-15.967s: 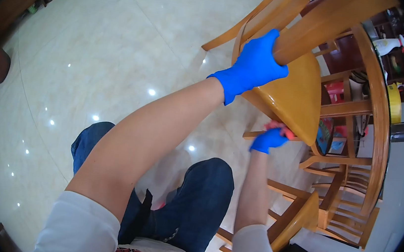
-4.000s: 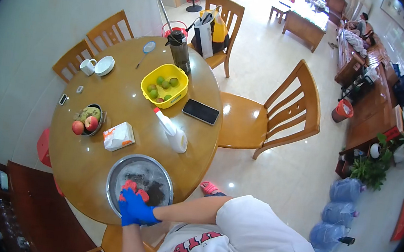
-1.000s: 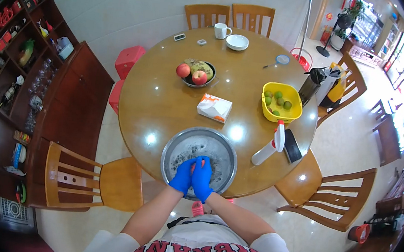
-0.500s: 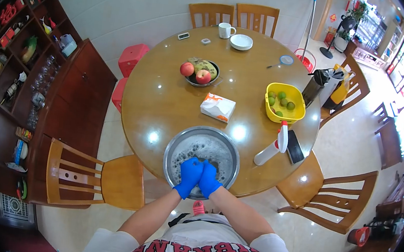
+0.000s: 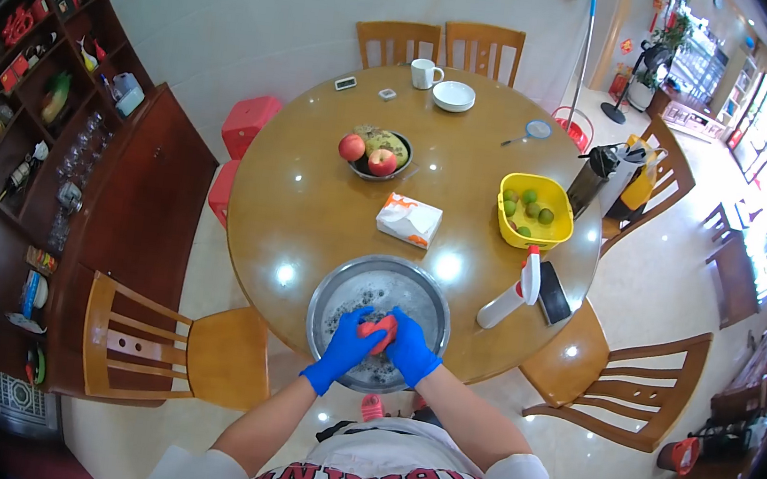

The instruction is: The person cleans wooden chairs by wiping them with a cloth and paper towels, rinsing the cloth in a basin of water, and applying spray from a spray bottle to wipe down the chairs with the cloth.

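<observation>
Over a round metal basin (image 5: 333,283) of sudsy water, both my hands wear blue gloves. A soft, bunched red cloth (image 5: 378,334) shows between them. My left hand (image 5: 352,341) has its fingers closed on the cloth's left side. From the right, my right hand (image 5: 409,348) grips the same cloth, its fingers bent over the top. The gloves cover part of the cloth, so its full shape is hidden. Grey water and bubbles lie in the basin beneath and around the hands.
On the round wooden table (image 5: 310,222) stand a tissue pack (image 5: 409,221), a fruit bowl (image 5: 378,176), a yellow basket (image 5: 554,195) of limes, a spray bottle (image 5: 509,299) and a dark phone (image 5: 554,294). Wooden chairs (image 5: 229,352) flank the table.
My hands were pressed together as fists over the basin; now they have parted slightly, and the red cloth shows between them. The view has tilted a little upward.
</observation>
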`<state>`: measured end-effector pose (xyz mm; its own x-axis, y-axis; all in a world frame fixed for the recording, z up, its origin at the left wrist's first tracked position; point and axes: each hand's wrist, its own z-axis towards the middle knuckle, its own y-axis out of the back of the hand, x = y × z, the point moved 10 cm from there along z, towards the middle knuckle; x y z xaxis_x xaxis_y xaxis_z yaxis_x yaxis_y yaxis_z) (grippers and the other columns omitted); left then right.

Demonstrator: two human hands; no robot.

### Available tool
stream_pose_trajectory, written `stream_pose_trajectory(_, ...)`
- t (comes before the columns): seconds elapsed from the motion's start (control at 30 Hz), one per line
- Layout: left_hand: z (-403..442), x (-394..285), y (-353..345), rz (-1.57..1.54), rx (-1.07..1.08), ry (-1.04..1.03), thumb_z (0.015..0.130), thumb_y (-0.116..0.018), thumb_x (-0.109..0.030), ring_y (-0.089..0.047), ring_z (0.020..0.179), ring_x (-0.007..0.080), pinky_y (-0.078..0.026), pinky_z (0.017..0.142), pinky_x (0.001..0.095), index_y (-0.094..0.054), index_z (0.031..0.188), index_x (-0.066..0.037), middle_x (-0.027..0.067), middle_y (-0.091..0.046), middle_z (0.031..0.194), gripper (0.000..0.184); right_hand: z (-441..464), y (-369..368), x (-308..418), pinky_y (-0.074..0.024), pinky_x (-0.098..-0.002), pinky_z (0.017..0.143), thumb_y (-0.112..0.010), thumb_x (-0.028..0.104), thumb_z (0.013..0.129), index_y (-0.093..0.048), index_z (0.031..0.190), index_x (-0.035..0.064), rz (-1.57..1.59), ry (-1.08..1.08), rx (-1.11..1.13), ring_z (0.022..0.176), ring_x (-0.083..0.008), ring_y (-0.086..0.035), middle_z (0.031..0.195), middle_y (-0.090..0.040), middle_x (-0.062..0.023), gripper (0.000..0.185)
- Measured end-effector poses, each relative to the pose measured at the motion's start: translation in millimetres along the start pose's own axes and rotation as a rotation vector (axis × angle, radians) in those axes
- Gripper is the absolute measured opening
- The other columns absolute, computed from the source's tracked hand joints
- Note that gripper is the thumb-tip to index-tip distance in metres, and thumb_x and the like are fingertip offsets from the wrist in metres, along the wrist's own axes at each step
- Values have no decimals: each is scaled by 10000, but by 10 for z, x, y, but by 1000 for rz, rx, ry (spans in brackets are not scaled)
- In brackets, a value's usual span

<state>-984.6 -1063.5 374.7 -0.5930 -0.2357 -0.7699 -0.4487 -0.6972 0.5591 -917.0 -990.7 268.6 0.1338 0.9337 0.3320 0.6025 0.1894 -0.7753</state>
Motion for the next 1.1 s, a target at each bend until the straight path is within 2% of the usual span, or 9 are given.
stream_pose_trajectory(0.1,-59,301,-76,-287,173,259,858,-602,-341,-567,962,237,-484,796,359,-523,1142,-80,103,-562,1109,394,-123,-263,80,-458,-375,864,-523,223,888,-540,1079,34,-273,117,119,935,-248,-579,1054,-585,-137,269)
stream_pose_trajectory(0.17,-323,424,-169,-788,269,843,918,-501,-330,-551,1035,221,-458,876,363,-505,1212,-96,83,-549,1171,375,-385,-489,151,-455,-369,873,-538,223,883,-537,1101,32,-538,243,86,953,-251,-576,1056,-585,-139,290)
stream_pose_trajectory(0.23,-321,386,-129,-944,302,805,927,-477,-349,-550,1037,223,-453,887,382,-501,1215,-97,85,-549,1176,384,-856,-806,494,-465,-366,830,-555,223,878,-540,1113,18,-1286,766,-136,940,-249,-585,1042,-599,-151,313)
stream_pose_trajectory(0.57,-485,337,-609,-1681,312,1109,951,-423,-336,-543,1054,196,-426,938,342,-519,1199,-89,96,-567,1164,363,-538,-815,282,-464,-407,746,-522,190,887,-572,1007,17,-1365,703,-101,859,-367,-586,955,-593,-211,217)
stream_pose_trajectory(0.7,-429,425,-265,-1390,186,890,911,-523,-327,-558,983,172,-461,844,306,-532,1174,-70,91,-581,1111,368,-908,-794,439,-449,-431,775,-497,113,866,-574,1048,29,-1545,960,0,929,-380,-555,1081,-562,-208,215)
stream_pose_trajectory(0.77,-352,808,248,-368,204,794,848,-617,-314,-576,887,158,-474,758,306,-530,1152,-26,107,-586,1060,429,-1114,-558,590,-442,-435,795,-517,95,844,-566,1053,40,-1615,935,-70,939,-380,-537,1076,-549,-206,222)
stream_pose_trajectory(0.9,-268,1114,881,-98,-234,404,806,-663,-285,-581,730,198,-487,593,317,-522,1077,28,124,-615,864,437,-1487,-184,834,-462,-404,813,-608,124,803,-534,1068,35,-1839,1163,-215,908,-359,-556,1039,-563,-191,289)
stream_pose_trajectory(1.03,-317,1199,894,-523,-128,771,821,-637,-270,-582,673,215,-486,524,317,-530,1061,6,133,-624,813,381,-1371,477,947,-496,-379,683,-663,117,771,-501,1098,17,-1356,929,-586,859,-299,-603,1074,-575,-166,378)
stream_pose_trajectory(1.1,-391,1142,548,-926,277,957,840,-597,-263,-591,627,210,-483,485,308,-553,1067,-7,138,-630,832,345,-1025,866,718,-523,-354,631,-671,167,781,-474,1144,7,-951,385,-585,843,-248,-616,1033,-591,-142,443)
